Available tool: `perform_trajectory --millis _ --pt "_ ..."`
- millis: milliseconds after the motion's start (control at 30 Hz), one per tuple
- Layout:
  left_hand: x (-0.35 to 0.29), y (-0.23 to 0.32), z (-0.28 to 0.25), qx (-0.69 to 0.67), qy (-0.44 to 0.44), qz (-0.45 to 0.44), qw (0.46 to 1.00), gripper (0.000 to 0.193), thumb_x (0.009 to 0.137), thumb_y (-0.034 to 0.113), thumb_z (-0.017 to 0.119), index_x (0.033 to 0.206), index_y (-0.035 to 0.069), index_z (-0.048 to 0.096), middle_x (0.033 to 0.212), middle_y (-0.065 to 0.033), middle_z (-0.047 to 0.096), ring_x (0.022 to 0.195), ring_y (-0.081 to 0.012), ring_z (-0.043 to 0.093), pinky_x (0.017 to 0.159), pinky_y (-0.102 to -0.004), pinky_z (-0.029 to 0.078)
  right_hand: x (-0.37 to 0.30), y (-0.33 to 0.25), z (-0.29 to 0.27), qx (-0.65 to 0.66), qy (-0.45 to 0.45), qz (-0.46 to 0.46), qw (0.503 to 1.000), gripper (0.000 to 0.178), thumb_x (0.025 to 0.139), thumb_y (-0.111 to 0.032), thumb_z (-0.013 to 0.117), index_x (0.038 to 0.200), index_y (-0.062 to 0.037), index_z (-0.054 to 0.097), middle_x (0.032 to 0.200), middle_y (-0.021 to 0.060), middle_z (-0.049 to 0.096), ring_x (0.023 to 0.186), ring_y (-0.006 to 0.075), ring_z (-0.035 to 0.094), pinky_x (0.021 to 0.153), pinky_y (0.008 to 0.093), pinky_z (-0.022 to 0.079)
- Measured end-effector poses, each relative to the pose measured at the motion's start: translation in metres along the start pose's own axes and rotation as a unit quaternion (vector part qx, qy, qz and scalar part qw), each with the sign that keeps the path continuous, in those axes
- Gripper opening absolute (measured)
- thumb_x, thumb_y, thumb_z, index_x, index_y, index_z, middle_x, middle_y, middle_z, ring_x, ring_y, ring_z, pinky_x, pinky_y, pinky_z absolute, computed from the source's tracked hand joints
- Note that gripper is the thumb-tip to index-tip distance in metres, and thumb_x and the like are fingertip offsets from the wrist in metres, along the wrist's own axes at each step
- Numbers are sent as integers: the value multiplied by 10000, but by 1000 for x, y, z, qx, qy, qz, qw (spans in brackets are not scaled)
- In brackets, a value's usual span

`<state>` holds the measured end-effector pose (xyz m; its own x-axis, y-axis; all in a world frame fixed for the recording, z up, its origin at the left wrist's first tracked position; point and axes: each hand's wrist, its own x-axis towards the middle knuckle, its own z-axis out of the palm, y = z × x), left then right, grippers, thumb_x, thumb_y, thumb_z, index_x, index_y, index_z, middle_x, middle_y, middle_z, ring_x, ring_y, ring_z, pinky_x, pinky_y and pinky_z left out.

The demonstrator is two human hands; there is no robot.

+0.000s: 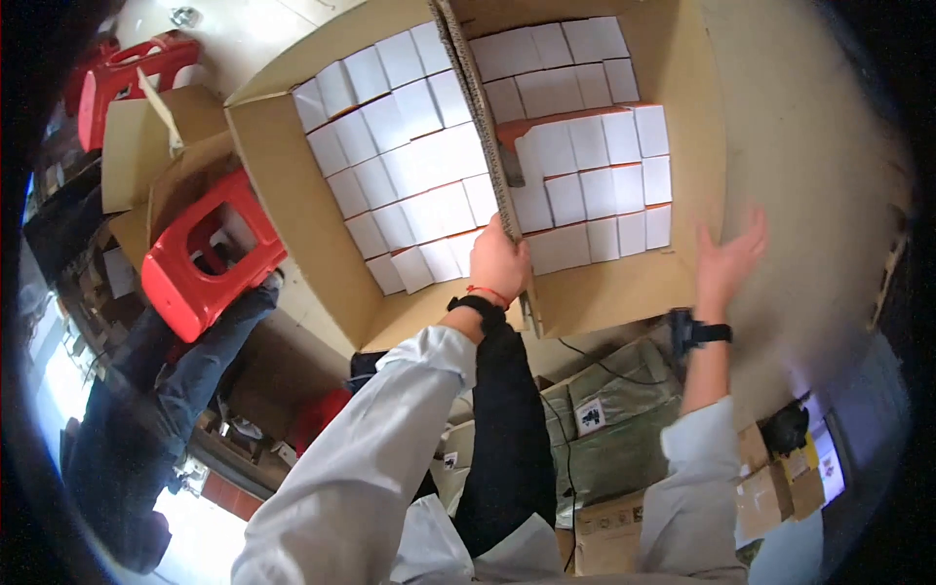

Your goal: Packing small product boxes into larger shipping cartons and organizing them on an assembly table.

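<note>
Two open cardboard boxes stand side by side, a left box (283,185) and a right box (595,304). Rows of small white cartons (400,117) with orange edges fill the left one. More white cartons (585,146) are stacked in the right one, at uneven levels. My left hand (499,261) is closed over the cardboard walls where the boxes meet, at their near end. Above the right box's outer flap (780,127), my right hand (729,255) has its fingers spread and holds nothing; it is slightly blurred.
Red plastic stools (210,253) and an open brown carton (166,136) are at the left. A person's jean-clad leg (214,341) is beside the nearer stool. Wrapped greenish packages (614,429) lie below the boxes, with a black cable across them. Small cartons (765,497) sit at lower right.
</note>
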<state>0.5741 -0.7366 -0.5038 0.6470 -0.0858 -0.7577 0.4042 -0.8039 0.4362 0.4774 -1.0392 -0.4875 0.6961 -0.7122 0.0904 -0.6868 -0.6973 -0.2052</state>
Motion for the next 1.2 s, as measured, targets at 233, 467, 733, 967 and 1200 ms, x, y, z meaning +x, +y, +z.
perform_trajectory --millis 233,467,733,967,1200 --pt "18 -5 23 9 -76 61 995 301 833 160 622 1042 -57 626 888 -329 691 916 -512 670 865 -533 547 -47 161 49 38 -343 197 918 445 907 -332 726 1031 92 668 1028 318 704 990 496 677 881 521 531" --pt "29 -1 11 144 -125 172 966 311 796 187 588 866 -100 685 855 -360 660 874 -520 665 825 -512 559 -169 115 31 -13 -305 233 923 388 910 -308 682 906 79 685 909 319 692 921 483 683 798 558 528" --pt "48 -12 0 325 -218 248 886 356 795 233 613 793 -118 671 823 -360 647 850 -505 668 795 -512 554 -341 95 23 160 -229 353 893 337 902 -267 696 1015 51 693 975 294 712 948 474 688 837 523 541" --pt "24 -31 11 396 -199 254 860 325 799 213 593 795 -104 662 812 -347 653 810 -504 665 783 -527 551 -377 56 17 164 -237 381 878 355 928 -232 662 1139 54 675 1081 301 703 1018 482 676 890 509 536" --pt "8 4 18 472 -204 241 823 312 821 203 590 842 -104 647 809 -336 668 820 -494 676 806 -549 552 -351 61 2 207 -220 451 840 302 913 -160 671 1080 92 686 1029 289 725 995 454 697 860 470 548"
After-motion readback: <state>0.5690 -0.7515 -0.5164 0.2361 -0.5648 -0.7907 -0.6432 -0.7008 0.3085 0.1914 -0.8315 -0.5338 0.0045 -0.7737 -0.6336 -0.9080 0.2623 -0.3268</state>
